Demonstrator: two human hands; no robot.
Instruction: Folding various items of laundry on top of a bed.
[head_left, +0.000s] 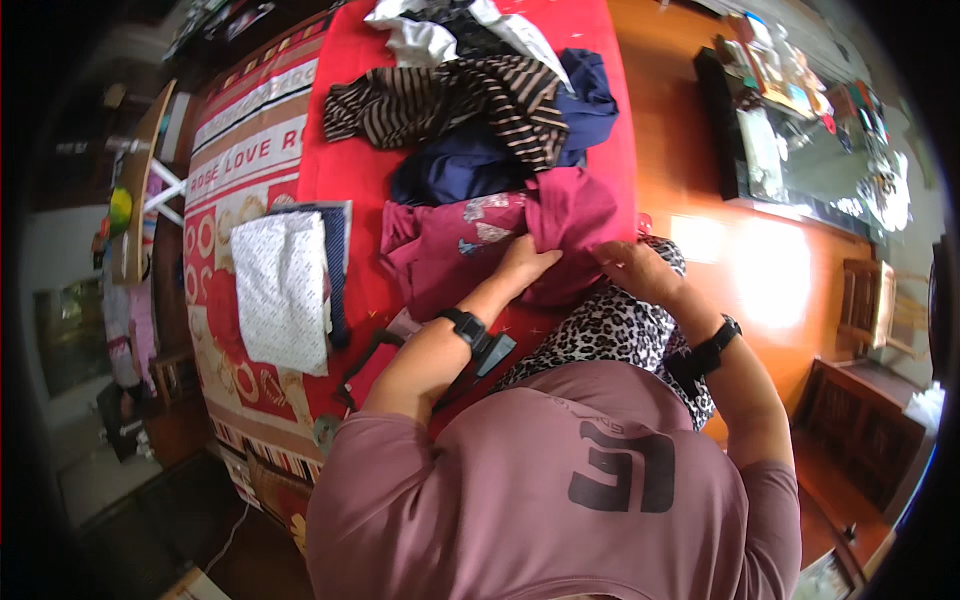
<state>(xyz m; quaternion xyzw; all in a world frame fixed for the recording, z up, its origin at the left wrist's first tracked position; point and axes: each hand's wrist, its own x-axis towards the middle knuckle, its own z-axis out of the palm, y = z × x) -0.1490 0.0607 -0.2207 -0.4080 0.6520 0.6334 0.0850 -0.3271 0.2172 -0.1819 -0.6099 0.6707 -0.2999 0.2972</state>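
Note:
A magenta garment (465, 247) with a printed motif lies bunched on the red cloth (360, 165) in front of me. My left hand (529, 262) rests on its middle, fingers on the fabric near a fold; whether it pinches the cloth is unclear. At the garment's right edge, my right hand (641, 270) has its fingertips bent against the fabric beside my leopard-print trousers (600, 330). Beyond the garment are navy clothing (457, 169), a black-and-tan striped garment (450, 97), and white and black clothes (427, 37).
Left of the magenta garment, a folded white patterned cloth (277, 292) overlaps a folded dark blue one (337, 277). A dark strap (360, 367) lies by my left forearm. A patterned bedspread (240, 180) extends left. Wooden floor (667, 135), a cluttered glass-topped table (817, 157) and wooden furniture (855, 427) are at right.

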